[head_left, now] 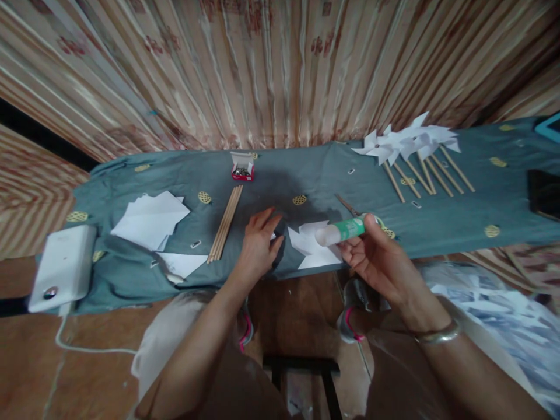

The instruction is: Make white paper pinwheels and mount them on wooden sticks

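Observation:
My right hand [380, 256] grips a green and white glue stick [350, 229], held tilted above the cloth with its white end pointing left. Under that end lies a white paper pinwheel piece [308, 242], cut into pointed flaps and partly covered by the glue stick. Just left of the paper, my left hand [260, 242] rests low over the cloth with fingers curled. A small white thing [273, 236] shows between its thumb and fingers, mostly hidden. Scissors [347, 205] lie behind the glue stick, their handles partly covered.
Wooden sticks [225, 224] lie left of my left hand, with a red box of small metal pins [242, 167] behind them. Paper sheets [151, 220] and a white device [65, 265] are farther left. Finished pinwheels [411, 143] lie at the back right. A plastic bag [499, 315] stands below right.

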`<control>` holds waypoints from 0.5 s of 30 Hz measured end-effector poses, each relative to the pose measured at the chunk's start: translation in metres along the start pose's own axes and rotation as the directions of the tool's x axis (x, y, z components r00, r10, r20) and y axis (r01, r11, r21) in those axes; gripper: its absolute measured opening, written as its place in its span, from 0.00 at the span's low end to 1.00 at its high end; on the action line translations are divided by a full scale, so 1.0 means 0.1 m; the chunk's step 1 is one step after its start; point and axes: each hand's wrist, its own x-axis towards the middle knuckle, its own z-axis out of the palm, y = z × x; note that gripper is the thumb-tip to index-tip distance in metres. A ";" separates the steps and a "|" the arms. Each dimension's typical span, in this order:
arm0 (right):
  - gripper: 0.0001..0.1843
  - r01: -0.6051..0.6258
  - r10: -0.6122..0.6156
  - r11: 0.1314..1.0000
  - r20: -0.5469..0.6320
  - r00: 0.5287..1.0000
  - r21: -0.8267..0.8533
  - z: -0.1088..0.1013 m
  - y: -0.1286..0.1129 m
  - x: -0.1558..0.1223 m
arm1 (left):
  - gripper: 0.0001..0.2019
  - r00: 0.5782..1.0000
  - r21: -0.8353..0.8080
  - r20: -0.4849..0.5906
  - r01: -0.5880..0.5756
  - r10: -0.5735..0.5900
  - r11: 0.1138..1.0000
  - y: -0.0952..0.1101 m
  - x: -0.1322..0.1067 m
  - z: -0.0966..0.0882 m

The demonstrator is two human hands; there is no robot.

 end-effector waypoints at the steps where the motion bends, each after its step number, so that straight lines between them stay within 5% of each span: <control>1: 0.17 0.006 -0.007 0.999 -0.013 1.000 -0.038 -0.01 -0.01 0.00 | 0.20 0.999 0.008 -0.034 -0.019 0.019 1.000 0.04 -0.01 -0.02; 5: 0.20 0.095 -0.117 0.971 -0.092 0.989 -0.221 -0.09 -0.11 -0.03 | 0.16 0.984 0.003 -0.120 -0.134 0.134 0.991 0.27 -0.08 -0.09; 9: 0.15 0.219 -0.258 0.877 -0.034 0.965 -0.428 -0.13 -0.16 -0.05 | 0.15 0.983 -0.044 0.020 -0.179 0.180 0.983 0.46 -0.19 -0.04; 15: 0.16 0.404 -0.423 0.593 0.157 0.892 -0.696 -0.10 -0.03 0.00 | 0.17 0.974 0.030 0.119 -0.198 0.193 0.980 0.52 -0.19 0.07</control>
